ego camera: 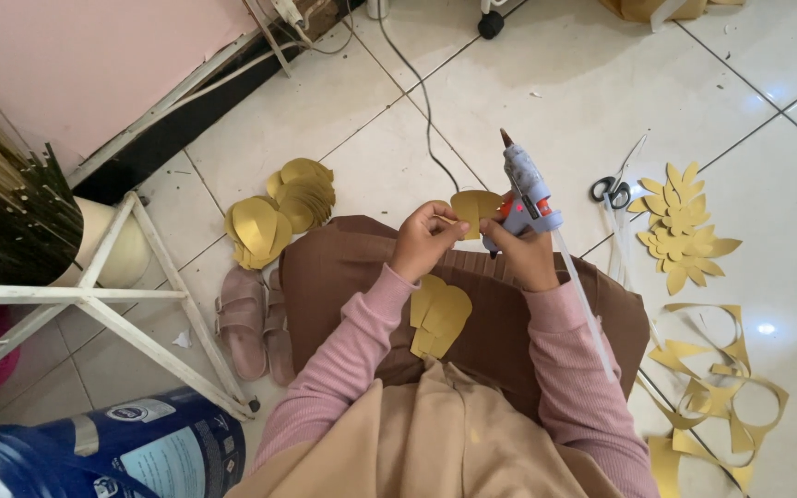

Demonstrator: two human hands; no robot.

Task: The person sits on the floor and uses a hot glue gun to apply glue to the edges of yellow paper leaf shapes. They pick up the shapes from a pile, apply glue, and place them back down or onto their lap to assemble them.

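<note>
So a small gold paper petal [474, 208] is pinched at its edge by the fingertips of the left hand [424, 242], held up above the lap. A pale blue hot glue gun [526, 189] is gripped tight in the right hand [526, 254], nozzle pointed up and away, with a clear glue stick [585, 304] poking out the back. The two hands are just beside each other. More gold petals [439, 316] are rested on the brown skirt [500, 314]. Stacks of gold cut petals [279, 212] are piled on the white tiled floor [546, 83] to the left, near pink sandals [253, 323]. Black-handled scissors [611, 191] and gold leaf shapes [680, 226] are laid off to the right.
</note>
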